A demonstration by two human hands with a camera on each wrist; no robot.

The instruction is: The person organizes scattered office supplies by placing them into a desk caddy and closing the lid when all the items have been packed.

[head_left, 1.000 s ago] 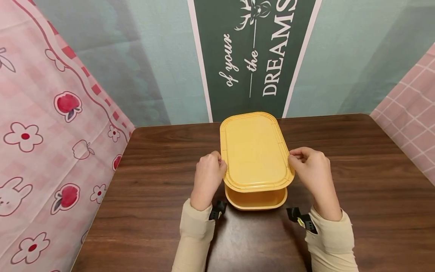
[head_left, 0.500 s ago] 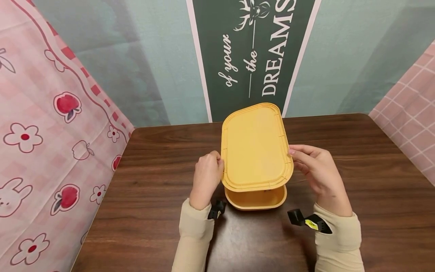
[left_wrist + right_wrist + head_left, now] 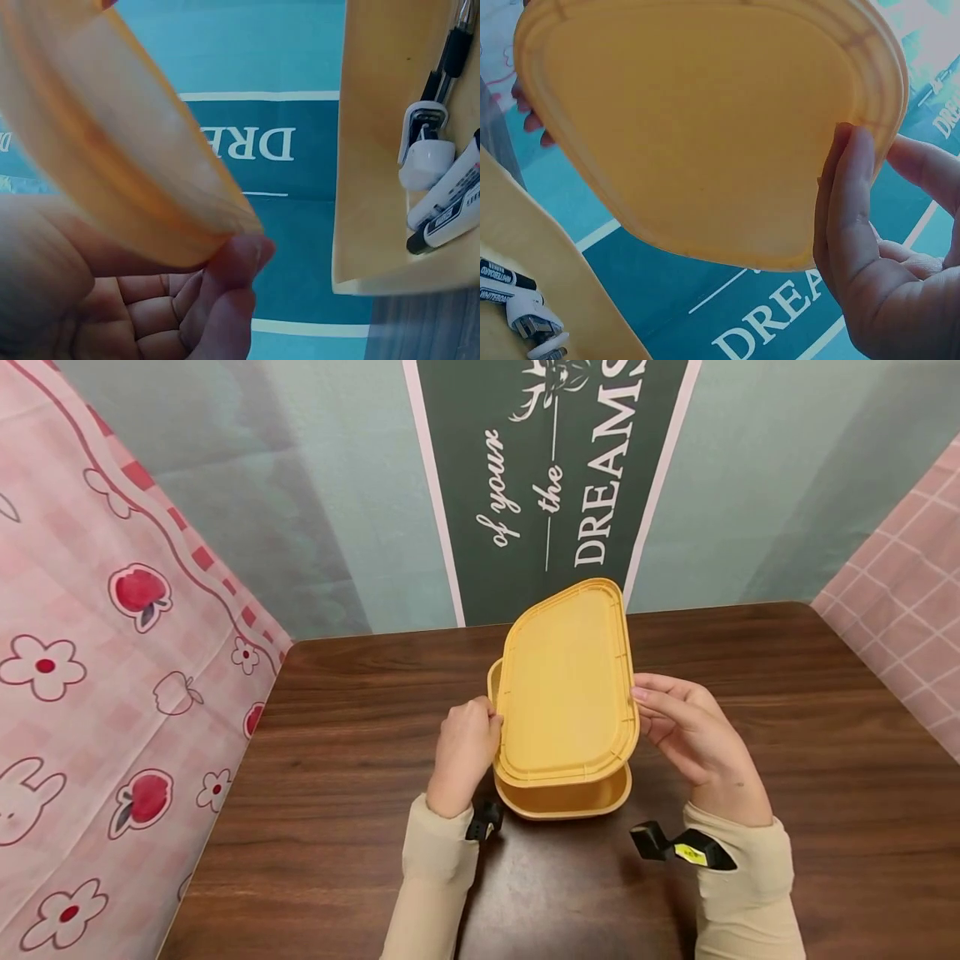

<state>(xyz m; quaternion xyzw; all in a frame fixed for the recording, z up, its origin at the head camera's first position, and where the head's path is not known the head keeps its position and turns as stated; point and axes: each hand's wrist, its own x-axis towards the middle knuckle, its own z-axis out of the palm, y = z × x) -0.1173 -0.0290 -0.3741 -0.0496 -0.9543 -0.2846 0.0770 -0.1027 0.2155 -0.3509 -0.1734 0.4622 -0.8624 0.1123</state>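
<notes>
A yellow rectangular lid (image 3: 566, 685) is held tilted above a yellow box (image 3: 561, 803), its right side higher than its left. My left hand (image 3: 467, 753) pinches the lid's left edge. The right hand (image 3: 703, 745) grips the opposite edge, thumb on top and fingers beneath, as the right wrist view shows. Inside the box, the left wrist view shows whiteboard markers (image 3: 450, 206), a pen (image 3: 454, 56) and a small white object with a metal part (image 3: 426, 124), whose kind I cannot tell. In the head view the lid hides most of the box's inside.
The box stands on a dark wooden table (image 3: 360, 760). A blue-green cloth backdrop (image 3: 330, 493) with a dark lettered panel hangs behind the table's far edge. Pink patterned cloth (image 3: 97, 718) stands at the left, and pink checked cloth (image 3: 907, 602) at the right.
The lid has gone from nearly level to tilted, its right side rising and showing more of the box's left rim. My right hand has turned, bringing its fingers under the lid.
</notes>
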